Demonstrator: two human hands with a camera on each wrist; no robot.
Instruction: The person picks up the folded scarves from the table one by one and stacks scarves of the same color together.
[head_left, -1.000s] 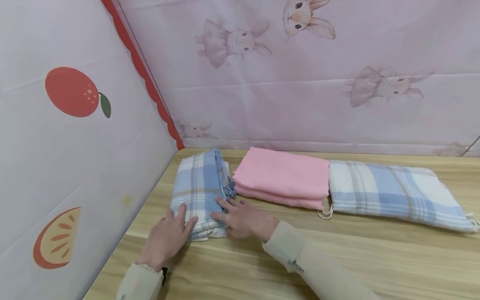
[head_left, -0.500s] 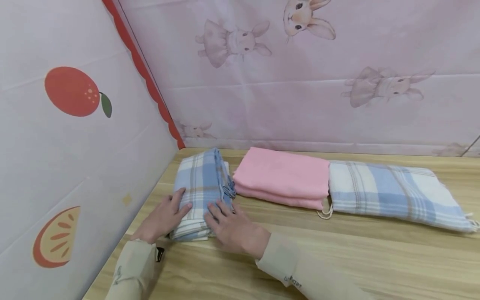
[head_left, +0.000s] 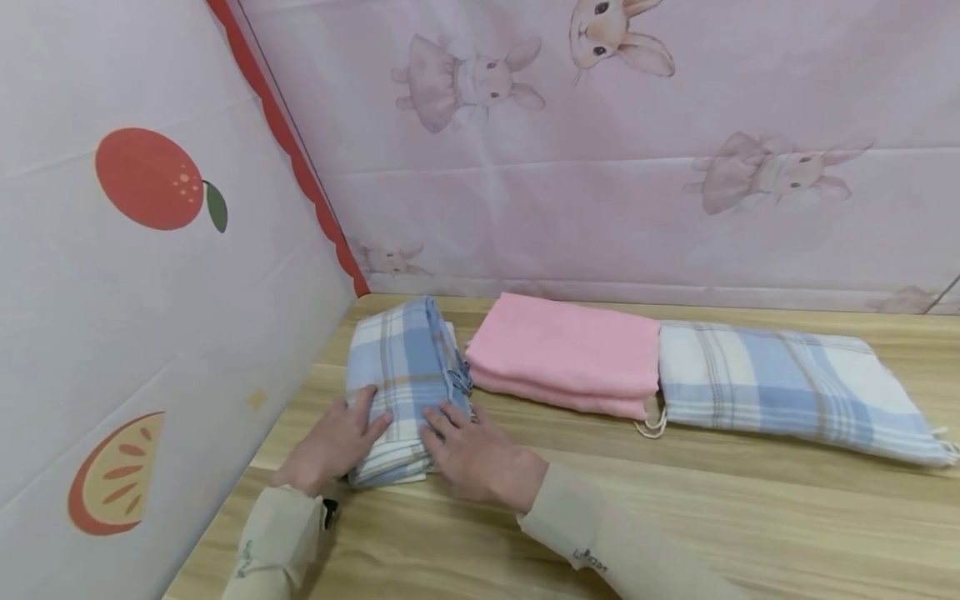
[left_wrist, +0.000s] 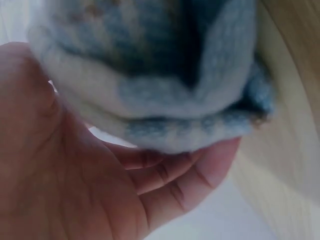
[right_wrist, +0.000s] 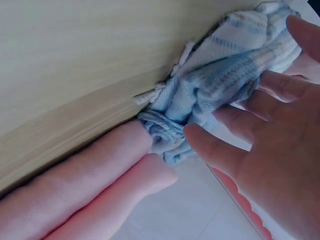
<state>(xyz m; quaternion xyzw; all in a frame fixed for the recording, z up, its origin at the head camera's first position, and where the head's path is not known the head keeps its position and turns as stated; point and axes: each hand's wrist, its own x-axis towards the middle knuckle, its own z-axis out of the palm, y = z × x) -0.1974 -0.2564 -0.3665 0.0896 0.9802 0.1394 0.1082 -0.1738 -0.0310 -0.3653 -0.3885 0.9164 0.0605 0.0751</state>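
A folded blue-and-white plaid scarf [head_left: 405, 354] with fringe on its right edge lies at the left of the table. My left hand [head_left: 326, 446] rests on its near left side, thumb and a finger on top; in the left wrist view, fingers [left_wrist: 185, 182] extend along the layered edge of the folded cloth. At the near right side, my right hand [head_left: 480, 458] touches the same scarf with its fingers spread. Seen from the right wrist, its fingertips [right_wrist: 197, 135] lie along the scarf's side, close to the bunched fringe [right_wrist: 162, 125].
Right beside the scarf lies a folded pink cloth [head_left: 570, 346], and beyond it another folded plaid scarf [head_left: 787, 392] with white fringe. All are on a wood-grain table [head_left: 675, 517]. A white wall [head_left: 240, 333] stands at the left, a pink rabbit-print wall [head_left: 600, 208] behind.
Both hands stay at the near end of the plaid scarf, shifting slightly along its sides. Its near layers have moved a little. The other two cloths have not moved.
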